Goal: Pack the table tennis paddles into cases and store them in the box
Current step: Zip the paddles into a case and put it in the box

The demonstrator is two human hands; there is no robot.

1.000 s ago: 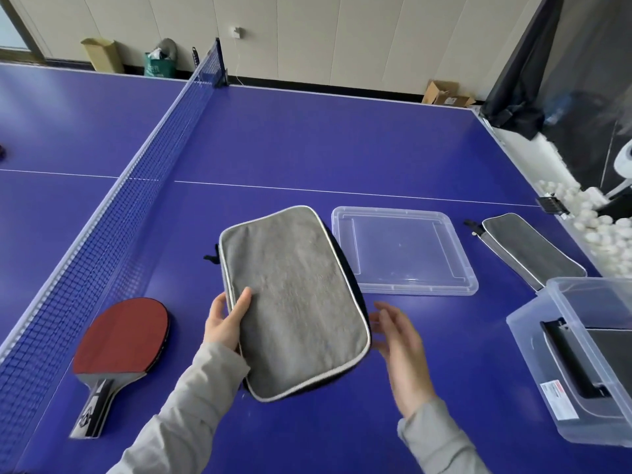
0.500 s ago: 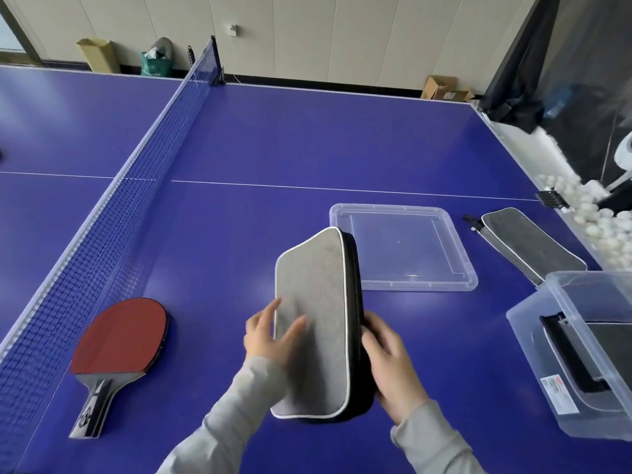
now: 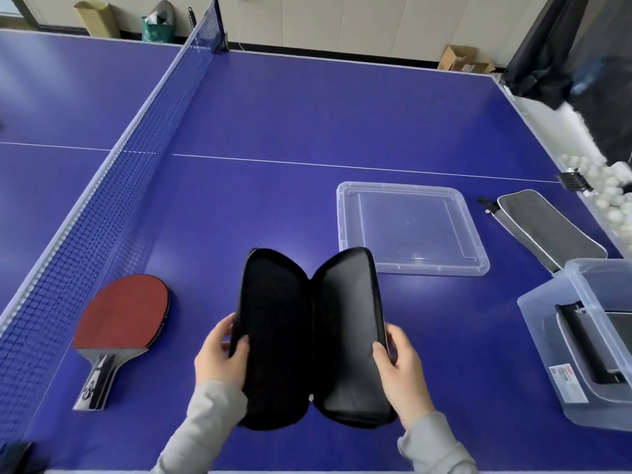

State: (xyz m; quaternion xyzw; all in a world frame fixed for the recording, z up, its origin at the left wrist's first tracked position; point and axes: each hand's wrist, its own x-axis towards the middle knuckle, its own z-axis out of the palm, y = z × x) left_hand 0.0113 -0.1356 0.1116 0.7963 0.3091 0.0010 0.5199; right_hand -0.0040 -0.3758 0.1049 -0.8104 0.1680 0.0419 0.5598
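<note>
Holding the case (image 3: 280,330) spread open like a book, the two hands grip its outer edges. The left hand (image 3: 220,354) curls round the left half's rim with the thumb on the inside, and the right hand (image 3: 400,367) pinches the right half the same way. The case stands between them just above the blue counter (image 3: 273,114), its two long, rounded halves lined in matt black and joined along the middle.

Left of the left hand a paddle (image 3: 123,313) lies flat, red rubber face up, its wooden handle pointing toward the person. Right of the right hand sits a clear plastic box (image 3: 543,336) with a dark case (image 3: 588,343) inside. Beyond the right hand lies the box's clear, flat, rectangular lid (image 3: 410,227). Further right of the lid rests a closed grey case (image 3: 547,227) of fuzzy fabric with pale piping. A dark mesh net (image 3: 113,200) runs away beyond the left hand.
</note>
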